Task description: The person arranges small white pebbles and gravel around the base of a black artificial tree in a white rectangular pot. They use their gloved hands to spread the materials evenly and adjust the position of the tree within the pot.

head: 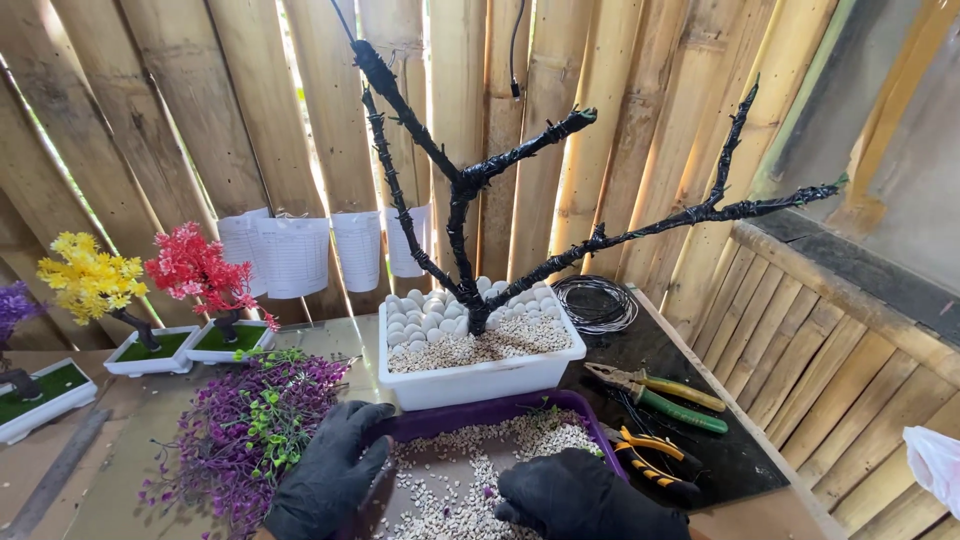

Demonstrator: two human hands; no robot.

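At the bottom centre of the frame lies a purple tray [590,424] of small white gravel [455,480], its long axis running left to right. The left hand [330,478], black-gloved, has its fingers curled over the tray's left rim, gripping it. The right hand [580,497], gloved likewise, rests fingers bent down on the gravel at lower right; whether it pinches any, I cannot tell. Just above stands a white planter [480,380] holding a black-wrapped bare tree [465,190].
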